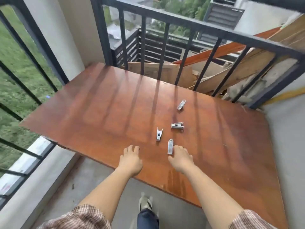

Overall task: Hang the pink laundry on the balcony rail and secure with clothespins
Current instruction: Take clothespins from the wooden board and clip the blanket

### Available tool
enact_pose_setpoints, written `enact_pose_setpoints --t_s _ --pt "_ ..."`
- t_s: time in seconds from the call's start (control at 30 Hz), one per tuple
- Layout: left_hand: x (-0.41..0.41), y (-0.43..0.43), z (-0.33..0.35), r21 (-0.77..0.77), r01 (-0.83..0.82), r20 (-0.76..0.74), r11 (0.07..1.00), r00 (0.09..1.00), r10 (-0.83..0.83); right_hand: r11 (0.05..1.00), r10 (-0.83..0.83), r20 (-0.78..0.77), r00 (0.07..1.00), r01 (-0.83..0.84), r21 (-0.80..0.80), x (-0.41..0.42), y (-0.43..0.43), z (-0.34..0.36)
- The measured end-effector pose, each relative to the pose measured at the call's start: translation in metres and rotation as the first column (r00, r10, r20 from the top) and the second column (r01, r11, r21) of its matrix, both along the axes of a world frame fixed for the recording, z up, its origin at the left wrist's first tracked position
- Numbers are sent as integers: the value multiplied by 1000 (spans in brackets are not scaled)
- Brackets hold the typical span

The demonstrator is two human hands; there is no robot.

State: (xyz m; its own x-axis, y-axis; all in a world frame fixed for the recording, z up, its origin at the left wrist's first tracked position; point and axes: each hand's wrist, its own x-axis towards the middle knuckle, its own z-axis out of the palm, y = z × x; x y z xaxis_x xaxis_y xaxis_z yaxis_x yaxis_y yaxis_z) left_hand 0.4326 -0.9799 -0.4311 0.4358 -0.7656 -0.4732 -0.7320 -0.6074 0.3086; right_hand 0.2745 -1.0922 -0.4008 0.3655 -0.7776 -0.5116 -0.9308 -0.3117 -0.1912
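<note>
As the nearest clothespin (170,147) lies on the wooden table (99,113) by its front edge, long axis running toward the far edge, the right hand (180,158) rests palm-down just beside it. Its fingers are loosely bent and grip nothing; whether the forefinger touches the pin is hard to tell. The left hand (131,160), also at the table's front edge, is equally slack and holds nothing, fingertips on the wood. Both forearms reach out over that edge. Farther in on the table, a second clothespin (159,134) points its forked end at the far edge, a third clothespin (177,125) lies crosswise, and a fourth clothespin (181,104) slants nearest the far edge. The black balcony rail (189,24) stands behind the table's far edge.
</note>
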Motion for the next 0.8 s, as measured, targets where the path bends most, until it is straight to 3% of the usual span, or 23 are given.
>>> enact_pose_setpoints --t_s 0.13,0.33,0.47,0.8 --pt "-9 -24 -29 37 -70 -57 997 996 72 994 -102 69 992 99 57 0 -42 -24" --pt "-3 -18 -59 -44 -220 27 974 975 222 981 -161 57 985 153 116 22 -68 -48" --pt "2 2 -73 -14 -152 71 988 986 152 974 -187 91 978 173 144 27 -68 -58" --pt "15 -7 -61 125 -140 -55 982 988 147 919 -394 268 879 370 137 27 -53 -55"
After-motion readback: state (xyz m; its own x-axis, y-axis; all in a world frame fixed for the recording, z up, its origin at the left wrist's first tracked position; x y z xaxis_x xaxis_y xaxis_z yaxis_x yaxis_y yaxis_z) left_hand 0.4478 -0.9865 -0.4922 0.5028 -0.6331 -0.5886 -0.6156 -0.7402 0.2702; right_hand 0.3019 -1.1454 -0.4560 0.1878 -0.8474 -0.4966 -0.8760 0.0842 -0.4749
